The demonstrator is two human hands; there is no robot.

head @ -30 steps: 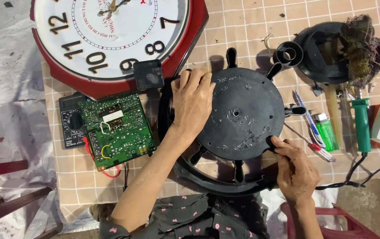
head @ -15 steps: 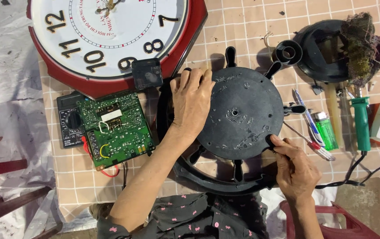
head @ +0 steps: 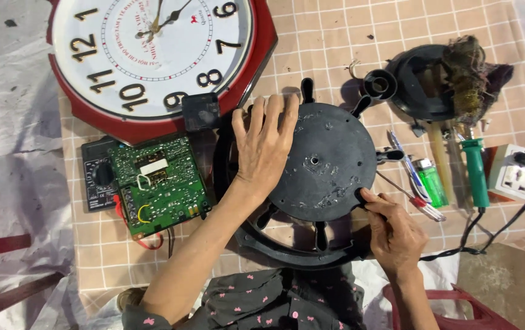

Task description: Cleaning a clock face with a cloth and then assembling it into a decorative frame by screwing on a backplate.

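Seen from above, a person sits at a desk [head: 329, 36] covered with a checked cloth, working on a black round plastic base [head: 326, 162] that lies flat inside a black spoked ring [head: 287, 244], at the desk's centre near the person's body.

Over the last second almost nothing has shifted. The left hand [head: 265, 143] remains spread flat, palm down, on the disc's left part, fingers wide and pressing it still. The right hand [head: 393, 229] remains pinched narrow at the disc's lower right rim, fingertips closed on something small there; what it grips cannot be made out. The disc has not turned or lifted, so the work seems to be a steady hold while the right hand attends to that one spot.

Room is tight. Just left of the ring lie a green circuit board [head: 158, 186] and a dark multimeter [head: 97, 177] partly under it. A large red-rimmed wall clock [head: 152, 55] fills the upper left, its edge close to the left fingertips. To the right, close to the disc, lie screwdrivers [head: 412, 183], a green lighter [head: 430, 183] and a green-handled soldering iron [head: 475, 171], then a white socket block [head: 513, 177] with a black cable [head: 488, 229] trailing toward the right hand. Another black round part [head: 421, 85] sits upper right. The desk's near edge runs under the forearms; bare cloth shows mainly at the top centre.
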